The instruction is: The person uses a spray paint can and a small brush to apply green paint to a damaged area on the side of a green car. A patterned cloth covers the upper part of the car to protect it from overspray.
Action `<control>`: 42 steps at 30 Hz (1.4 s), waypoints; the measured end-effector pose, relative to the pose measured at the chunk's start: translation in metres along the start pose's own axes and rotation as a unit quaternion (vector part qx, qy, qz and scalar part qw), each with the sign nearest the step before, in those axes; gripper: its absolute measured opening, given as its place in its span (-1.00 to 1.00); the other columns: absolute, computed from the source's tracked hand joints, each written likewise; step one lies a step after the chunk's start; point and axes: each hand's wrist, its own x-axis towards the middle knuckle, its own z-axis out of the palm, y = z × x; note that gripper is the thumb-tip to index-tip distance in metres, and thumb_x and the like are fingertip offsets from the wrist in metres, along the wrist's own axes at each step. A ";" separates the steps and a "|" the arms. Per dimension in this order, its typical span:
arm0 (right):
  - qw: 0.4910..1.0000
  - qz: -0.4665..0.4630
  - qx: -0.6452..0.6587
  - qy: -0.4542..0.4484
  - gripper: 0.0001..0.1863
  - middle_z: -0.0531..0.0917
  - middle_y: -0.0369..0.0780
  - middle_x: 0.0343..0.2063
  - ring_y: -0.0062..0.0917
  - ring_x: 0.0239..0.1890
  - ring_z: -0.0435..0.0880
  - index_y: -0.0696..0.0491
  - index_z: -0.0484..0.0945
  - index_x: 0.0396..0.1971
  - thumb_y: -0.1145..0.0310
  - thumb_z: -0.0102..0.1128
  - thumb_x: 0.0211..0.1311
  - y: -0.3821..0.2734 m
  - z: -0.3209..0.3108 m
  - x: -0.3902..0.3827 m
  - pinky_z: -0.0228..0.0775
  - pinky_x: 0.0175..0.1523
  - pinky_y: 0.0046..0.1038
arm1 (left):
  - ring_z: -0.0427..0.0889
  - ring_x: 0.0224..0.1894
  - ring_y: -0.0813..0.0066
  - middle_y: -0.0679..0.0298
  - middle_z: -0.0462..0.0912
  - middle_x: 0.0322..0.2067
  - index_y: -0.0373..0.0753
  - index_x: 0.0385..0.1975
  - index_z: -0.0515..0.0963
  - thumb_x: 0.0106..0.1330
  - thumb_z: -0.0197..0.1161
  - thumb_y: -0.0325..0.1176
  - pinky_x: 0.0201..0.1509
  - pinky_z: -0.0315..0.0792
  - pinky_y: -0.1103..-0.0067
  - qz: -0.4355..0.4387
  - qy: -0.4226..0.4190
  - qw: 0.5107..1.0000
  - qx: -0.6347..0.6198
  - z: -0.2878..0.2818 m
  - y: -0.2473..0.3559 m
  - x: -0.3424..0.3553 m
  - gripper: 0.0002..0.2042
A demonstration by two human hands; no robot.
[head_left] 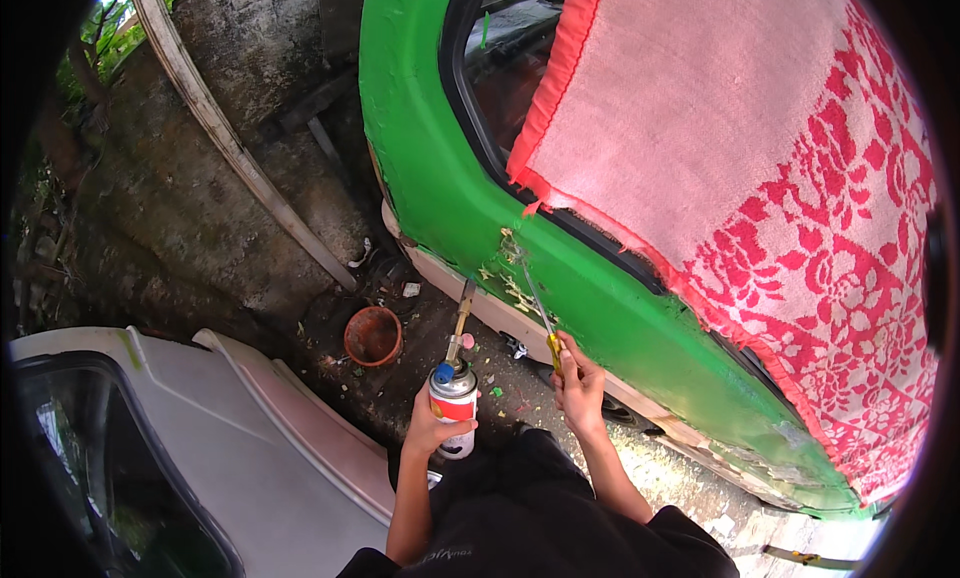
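My left hand (437,428) grips a spray-can-shaped gas canister (455,413) fitted with a blow torch (463,310), its nozzle pointing toward the lower edge of the green car body (620,328); I cannot make out a flame. In my right hand (580,386) is a yellow-handled tool (554,348) with a long thin metal shaft, its tip at a patch of scraped, flaking paint (510,253) on the green panel. A red and pink floral towel (740,178) drapes over the car's windows above that patch.
A pale car body (220,428) with a dark window lies at lower left. A terracotta pot (373,336) sits on littered ground near a long curved pale strip (240,158) against a stained wall. Foliage (100,38) shows at upper left.
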 end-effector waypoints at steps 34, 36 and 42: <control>0.999 -0.033 0.002 0.027 -0.58 0.35 -0.41 -0.64 -0.82 -0.74 0.12 0.00 0.48 0.36 0.23 -0.03 0.64 0.011 0.027 0.002 -0.03 -0.67 -0.65 | 0.75 -0.21 0.37 0.13 0.72 -0.14 -0.30 0.07 0.45 -0.17 0.54 -0.65 -0.10 0.67 0.43 -0.033 0.023 0.999 -0.013 -0.069 0.011 0.005 -0.32; 0.999 -0.032 -0.020 0.025 -0.58 0.35 -0.41 -0.64 -0.82 -0.74 0.12 0.00 0.49 0.36 0.22 -0.03 0.64 0.009 0.028 0.009 -0.04 -0.67 -0.65 | 0.75 -0.21 0.37 0.11 0.72 -0.14 -0.29 0.08 0.45 -0.16 0.52 -0.64 -0.10 0.66 0.44 -0.025 0.042 0.999 -0.013 -0.076 0.011 0.004 -0.33; 1.000 0.003 -0.013 0.016 -0.58 0.36 -0.42 -0.65 -0.82 -0.74 0.12 -0.04 0.49 0.36 0.20 -0.01 0.63 -0.006 0.016 0.009 -0.02 -0.66 -0.66 | 0.73 -0.23 0.33 0.11 0.71 -0.16 -0.33 0.05 0.49 -0.20 0.47 -0.62 -0.10 0.63 0.40 -0.008 0.090 0.996 -0.015 -0.074 0.019 -0.008 -0.35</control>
